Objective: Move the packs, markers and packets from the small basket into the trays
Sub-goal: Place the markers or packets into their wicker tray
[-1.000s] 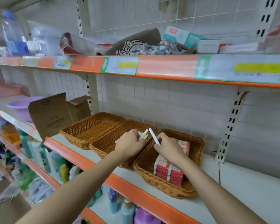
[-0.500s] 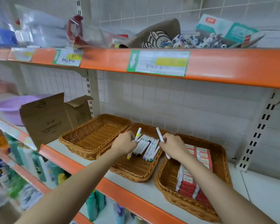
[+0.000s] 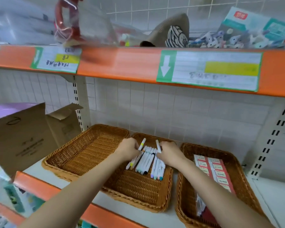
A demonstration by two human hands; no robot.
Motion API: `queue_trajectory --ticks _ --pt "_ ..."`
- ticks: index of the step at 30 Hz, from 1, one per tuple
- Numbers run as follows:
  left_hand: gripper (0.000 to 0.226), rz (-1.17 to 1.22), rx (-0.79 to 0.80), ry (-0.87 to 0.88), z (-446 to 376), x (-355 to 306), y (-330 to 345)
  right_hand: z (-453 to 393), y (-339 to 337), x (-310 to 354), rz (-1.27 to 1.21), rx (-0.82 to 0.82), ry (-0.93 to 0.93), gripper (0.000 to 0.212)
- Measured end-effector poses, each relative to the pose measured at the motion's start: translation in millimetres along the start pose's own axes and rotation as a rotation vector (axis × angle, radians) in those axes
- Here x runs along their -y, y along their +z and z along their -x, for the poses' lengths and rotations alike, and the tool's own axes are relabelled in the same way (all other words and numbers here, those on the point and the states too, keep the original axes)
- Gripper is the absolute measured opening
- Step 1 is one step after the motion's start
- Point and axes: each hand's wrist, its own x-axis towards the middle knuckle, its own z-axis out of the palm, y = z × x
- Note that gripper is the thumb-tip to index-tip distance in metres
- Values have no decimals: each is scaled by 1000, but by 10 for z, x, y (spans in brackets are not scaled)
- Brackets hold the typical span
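Observation:
Three wicker trays stand side by side on the shelf. The middle tray (image 3: pixel 138 191) holds several white markers (image 3: pixel 146 162) with coloured caps. My left hand (image 3: pixel 129 148) grips a yellow-tipped marker (image 3: pixel 142 143) at the tray's far end. My right hand (image 3: pixel 169 153) pinches another white marker (image 3: pixel 158 145) just beside it. The right tray (image 3: pixel 187 195) holds rows of red and white packs (image 3: pixel 214 170). The left tray (image 3: pixel 82 155) has nothing in it. The small basket is out of view.
An open cardboard box (image 3: pixel 26 137) stands left of the trays. An orange-edged upper shelf (image 3: pixel 138 65) with price labels hangs close above, loaded with bags and small goods. Bare white shelf (image 3: pixel 273 199) lies right of the trays. Lower shelves hold bottles.
The view has closed in on the trays and shifted right. Both hands have come lower over the markers in the middle tray, each still holding a marker.

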Motion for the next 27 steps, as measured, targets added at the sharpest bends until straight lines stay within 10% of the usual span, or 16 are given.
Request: queue_trajectory --ticks 18,27 --pt "32 -217 95 430 -307 218 203 118 288 357 326 4 184 24" --pt "49 -324 256 482 39 35 183 630 246 311 313 198 210 67"
